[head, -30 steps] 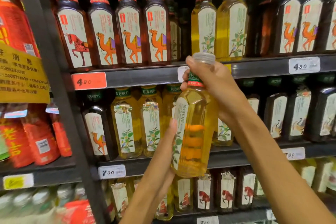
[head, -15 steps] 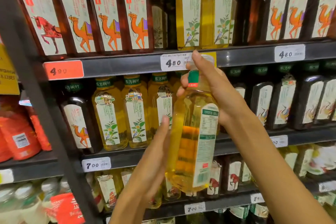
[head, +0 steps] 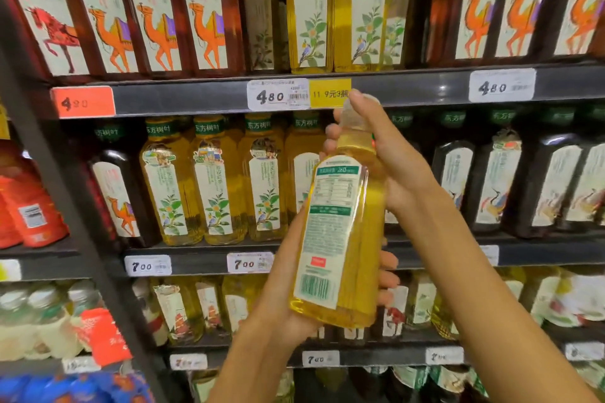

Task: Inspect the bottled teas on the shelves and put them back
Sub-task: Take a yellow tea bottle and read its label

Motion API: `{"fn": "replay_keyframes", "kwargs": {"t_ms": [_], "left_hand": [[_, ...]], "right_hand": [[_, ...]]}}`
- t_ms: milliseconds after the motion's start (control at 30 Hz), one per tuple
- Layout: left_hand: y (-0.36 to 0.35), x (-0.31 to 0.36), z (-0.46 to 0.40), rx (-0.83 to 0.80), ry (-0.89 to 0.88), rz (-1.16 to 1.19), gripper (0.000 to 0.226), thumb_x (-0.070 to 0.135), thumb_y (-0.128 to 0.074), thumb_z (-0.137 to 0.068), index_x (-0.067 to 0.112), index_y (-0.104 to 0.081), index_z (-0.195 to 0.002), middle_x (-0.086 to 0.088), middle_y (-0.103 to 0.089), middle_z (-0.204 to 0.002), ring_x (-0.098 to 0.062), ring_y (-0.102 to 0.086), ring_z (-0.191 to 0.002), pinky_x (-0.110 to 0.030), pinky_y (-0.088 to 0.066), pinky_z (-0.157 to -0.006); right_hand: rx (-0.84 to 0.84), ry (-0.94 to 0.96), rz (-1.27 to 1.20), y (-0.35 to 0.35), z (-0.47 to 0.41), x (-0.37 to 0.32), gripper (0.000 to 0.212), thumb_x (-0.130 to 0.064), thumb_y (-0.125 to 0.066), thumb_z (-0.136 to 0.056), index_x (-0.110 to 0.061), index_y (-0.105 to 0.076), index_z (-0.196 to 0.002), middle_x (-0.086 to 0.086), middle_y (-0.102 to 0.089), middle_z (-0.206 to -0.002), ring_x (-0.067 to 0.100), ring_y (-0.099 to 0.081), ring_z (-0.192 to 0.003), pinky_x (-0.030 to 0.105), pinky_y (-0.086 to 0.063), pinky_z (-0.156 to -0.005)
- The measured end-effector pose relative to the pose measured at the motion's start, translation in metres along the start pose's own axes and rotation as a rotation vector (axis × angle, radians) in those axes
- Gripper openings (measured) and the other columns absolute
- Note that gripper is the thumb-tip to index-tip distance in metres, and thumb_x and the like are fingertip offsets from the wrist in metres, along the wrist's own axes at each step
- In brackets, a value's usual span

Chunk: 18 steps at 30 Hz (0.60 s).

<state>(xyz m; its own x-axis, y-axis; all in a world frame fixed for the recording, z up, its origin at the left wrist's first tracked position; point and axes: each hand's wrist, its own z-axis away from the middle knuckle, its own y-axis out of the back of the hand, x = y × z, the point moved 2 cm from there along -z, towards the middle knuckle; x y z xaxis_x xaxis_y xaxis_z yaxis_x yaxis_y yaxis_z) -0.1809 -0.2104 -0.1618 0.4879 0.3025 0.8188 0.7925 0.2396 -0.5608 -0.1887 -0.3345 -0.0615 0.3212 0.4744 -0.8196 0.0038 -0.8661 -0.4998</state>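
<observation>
I hold a yellow tea bottle in front of the shelves, slightly tilted, its back label with the nutrition table and barcode turned toward me. My right hand grips its neck and pale cap from the right. My left hand cups the bottle's base from the left, fingertips showing past its right side. Behind it, on the middle shelf, stands a row of similar yellow tea bottles.
The top shelf carries dark camel-label bottles and two yellow ones. Dark bottles fill the middle shelf's right side. A dark upright post separates red bottles at left. Price tags line the shelf edges.
The bottle has been turned so its back label faces me, and it sits lower and tilted. My view has shifted down and closer to the shelves.
</observation>
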Motion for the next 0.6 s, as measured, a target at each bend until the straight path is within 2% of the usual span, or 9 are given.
{"fn": "replay_keyframes", "kwargs": {"t_ms": [100, 167, 233, 300, 333, 433, 533, 600], "left_hand": [[0.005, 0.0, -0.007, 0.379, -0.098, -0.403, 0.074, 0.065, -0.039, -0.079, 0.015, -0.056, -0.13, -0.014, -0.066, -0.12, -0.028, -0.064, -0.109, -0.043, -0.052, -0.094], [-0.003, -0.005, -0.009, 0.439, -0.099, -0.656, 0.085, 0.075, -0.036, -0.068, 0.017, -0.058, -0.126, -0.01, -0.066, -0.122, -0.025, -0.06, -0.116, -0.043, -0.047, -0.1], [-0.013, -0.017, -0.008, 0.458, -0.08, -0.703, 0.083, 0.081, -0.039, -0.058, 0.023, -0.065, -0.112, -0.002, -0.075, -0.102, -0.017, -0.07, -0.098, -0.036, -0.055, -0.088], [-0.015, -0.029, -0.005, 0.437, -0.087, -0.613, 0.08, 0.082, -0.043, -0.061, 0.019, -0.067, -0.106, -0.005, -0.076, -0.092, -0.018, -0.073, -0.085, -0.03, -0.059, -0.071], [-0.015, -0.032, -0.006, 0.411, -0.083, -0.527, 0.078, 0.082, -0.046, -0.065, 0.018, -0.069, -0.105, -0.008, -0.076, -0.092, -0.02, -0.073, -0.084, -0.03, -0.059, -0.067], [-0.016, -0.033, -0.008, 0.259, -0.051, -0.228, 0.068, 0.076, -0.049, -0.073, 0.022, -0.073, -0.108, -0.013, -0.074, -0.099, -0.027, -0.072, -0.086, -0.041, -0.059, -0.072], [-0.025, -0.031, -0.008, 0.094, 0.043, 0.108, 0.075, 0.07, -0.05, -0.079, 0.013, -0.062, -0.125, -0.017, -0.069, -0.1, -0.031, -0.069, -0.083, -0.042, -0.057, -0.067], [-0.026, -0.03, -0.008, 0.071, 0.098, 0.145, 0.081, 0.07, -0.051, -0.078, 0.008, -0.055, -0.131, -0.021, -0.067, -0.102, -0.035, -0.068, -0.085, -0.042, -0.057, -0.067]], "right_hand": [[0.118, 0.151, 0.224, 0.015, 0.007, -0.012, 0.024, -0.036, -0.065, -0.089, -0.013, -0.06, -0.097, 0.004, -0.065, -0.068, 0.016, -0.065, -0.059, 0.027, -0.053, -0.055], [0.171, 0.224, 0.338, 0.024, 0.011, -0.016, 0.025, -0.035, -0.066, -0.089, -0.014, -0.06, -0.1, 0.004, -0.066, -0.067, 0.016, -0.066, -0.06, 0.027, -0.054, -0.055], [0.186, 0.177, 0.384, 0.029, 0.014, -0.013, 0.026, -0.038, -0.064, -0.09, -0.014, -0.06, -0.1, 0.005, -0.066, -0.068, 0.015, -0.067, -0.06, 0.026, -0.055, -0.056], [0.155, 0.105, 0.404, 0.034, 0.016, -0.011, 0.032, -0.041, -0.062, -0.089, -0.012, -0.06, -0.102, 0.006, -0.069, -0.07, 0.014, -0.068, -0.063, 0.025, -0.055, -0.057], [0.125, 0.078, 0.387, 0.036, 0.017, -0.011, 0.034, -0.042, -0.062, -0.088, -0.012, -0.059, -0.103, 0.006, -0.07, -0.073, 0.015, -0.069, -0.067, 0.026, -0.056, -0.059], [0.011, 0.026, 0.232, 0.039, 0.022, -0.008, 0.036, -0.04, -0.063, -0.081, -0.012, -0.06, -0.104, 0.007, -0.068, -0.079, 0.017, -0.069, -0.072, 0.027, -0.057, -0.065], [-0.052, -0.039, -0.004, 0.033, 0.023, 0.0, 0.044, -0.041, -0.059, -0.078, -0.011, -0.055, -0.111, 0.005, -0.066, -0.078, 0.017, -0.068, -0.068, 0.03, -0.057, -0.07], [-0.056, -0.045, -0.088, 0.029, 0.024, 0.001, 0.039, -0.038, -0.056, -0.083, -0.011, -0.052, -0.11, 0.004, -0.063, -0.078, 0.017, -0.066, -0.067, 0.033, -0.052, -0.076]]}}
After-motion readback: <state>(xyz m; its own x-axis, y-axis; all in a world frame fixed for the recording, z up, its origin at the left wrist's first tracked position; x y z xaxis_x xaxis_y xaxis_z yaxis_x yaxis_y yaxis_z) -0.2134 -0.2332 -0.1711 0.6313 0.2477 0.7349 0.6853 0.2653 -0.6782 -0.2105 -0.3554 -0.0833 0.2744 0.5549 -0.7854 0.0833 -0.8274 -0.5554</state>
